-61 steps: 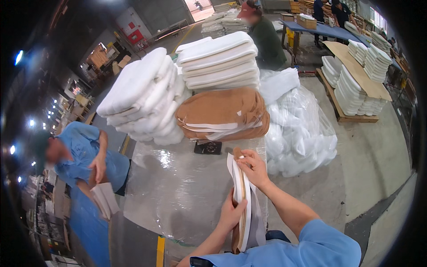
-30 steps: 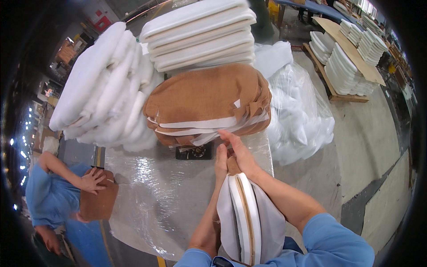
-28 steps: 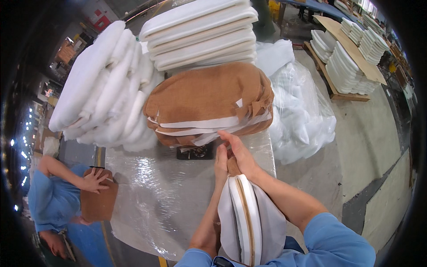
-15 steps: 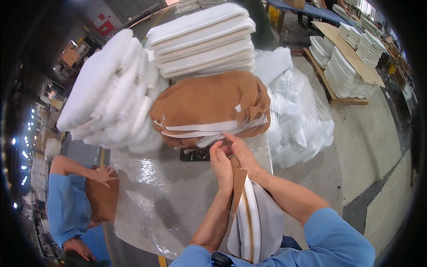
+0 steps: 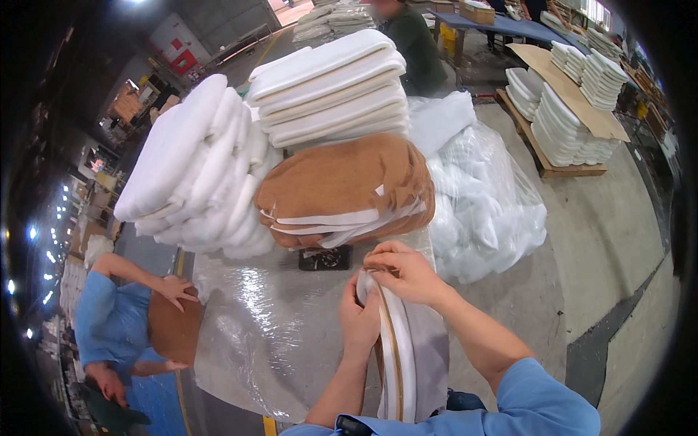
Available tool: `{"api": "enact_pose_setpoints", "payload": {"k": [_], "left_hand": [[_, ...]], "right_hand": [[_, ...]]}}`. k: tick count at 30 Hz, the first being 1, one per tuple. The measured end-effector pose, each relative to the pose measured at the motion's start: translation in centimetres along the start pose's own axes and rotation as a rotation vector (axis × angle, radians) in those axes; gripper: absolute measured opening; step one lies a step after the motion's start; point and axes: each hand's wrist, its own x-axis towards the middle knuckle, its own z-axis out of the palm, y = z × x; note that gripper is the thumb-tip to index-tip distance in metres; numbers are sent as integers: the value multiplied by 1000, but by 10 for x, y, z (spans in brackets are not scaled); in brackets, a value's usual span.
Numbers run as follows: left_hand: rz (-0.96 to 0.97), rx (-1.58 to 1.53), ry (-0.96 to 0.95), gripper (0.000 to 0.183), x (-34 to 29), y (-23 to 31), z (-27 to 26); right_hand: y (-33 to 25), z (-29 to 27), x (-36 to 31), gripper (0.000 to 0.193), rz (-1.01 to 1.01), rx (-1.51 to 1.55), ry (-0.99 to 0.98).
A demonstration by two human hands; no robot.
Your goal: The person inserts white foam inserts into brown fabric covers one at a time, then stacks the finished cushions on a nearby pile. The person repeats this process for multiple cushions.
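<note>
A half-covered cushion stands on edge against my body. White padding with a tan line shows along its length, between a pale grey cloth side and a brown one. My left hand is closed round the far end of the cushion, thumb on the near side. At the tip, my right hand pinches the brown cloth with bent fingers. Beyond my hands lies a stack of brown fabric covers with white strips along the near edge. A dark flat object lies just in front of that stack.
Plastic sheeting covers the table. White pads are piled at left and centre back; bagged white filling sits at right. A co-worker at left handles brown cloth; another person is behind the piles.
My right hand has shifted from cupping the cushion's far end to pinching cloth at its tip. The brown flap has moved off the white padding. The co-worker's lower hand now shows at the brown cloth.
</note>
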Motion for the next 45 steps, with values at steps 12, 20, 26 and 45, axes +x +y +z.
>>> {"api": "enact_pose_setpoints", "payload": {"k": [12, 20, 26, 45], "left_hand": [[150, 87, 307, 19, 5, -11, 31], [227, 112, 296, 19, -4, -25, 22], [337, 170, 371, 16, 2, -20, 22], [211, 44, -808, 68, 144, -7, 48]], "right_hand": [[36, 54, -8, 2, -127, 142, 509], [44, 57, -12, 3, -208, 131, 468], [37, 25, 5, 10, -380, -51, 134], [67, 44, -19, 11, -128, 263, 146]]}}
